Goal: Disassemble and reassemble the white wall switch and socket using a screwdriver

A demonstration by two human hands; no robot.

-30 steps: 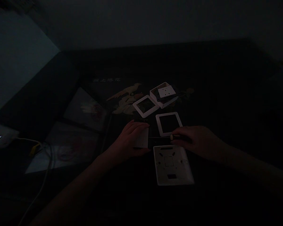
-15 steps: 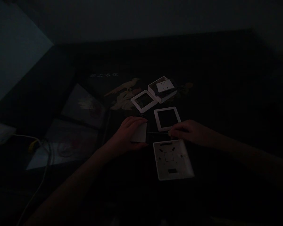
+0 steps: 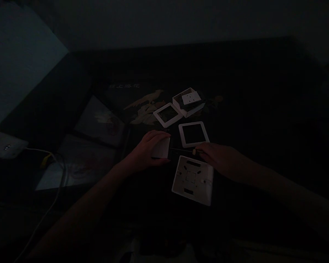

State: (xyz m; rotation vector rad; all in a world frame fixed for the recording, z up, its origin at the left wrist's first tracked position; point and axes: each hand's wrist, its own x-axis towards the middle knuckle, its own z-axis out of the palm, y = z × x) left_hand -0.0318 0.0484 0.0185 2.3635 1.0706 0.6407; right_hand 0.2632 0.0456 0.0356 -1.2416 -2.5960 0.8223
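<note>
The scene is very dark. My left hand [image 3: 149, 148] grips a white socket or switch module [image 3: 161, 149] by its top and bottom edges; its marks cannot be made out. Fingers of my right hand [image 3: 216, 157] are wrapped round the handle of a screwdriver [image 3: 194, 152]. The thin shaft points left, its tip at the right side of the module. Just below the shaft lies a square white wall back box [image 3: 193, 182], slightly turned, its slotted inside facing up. Above my right hand is a white square frame [image 3: 182, 135].
Beyond my hands lie a second white frame [image 3: 159, 116] and a white box [image 3: 193, 111] with a socket module [image 3: 191, 98] resting in it. Small screws [image 3: 165, 129] lie above my left hand. At far left is a white power strip [image 3: 8, 145] with a cable [image 3: 55, 201].
The back box has turned clockwise and its lower edge has swung left. My right hand sits slightly further right along the screwdriver, whose handle shows more. The view has shifted slightly.
</note>
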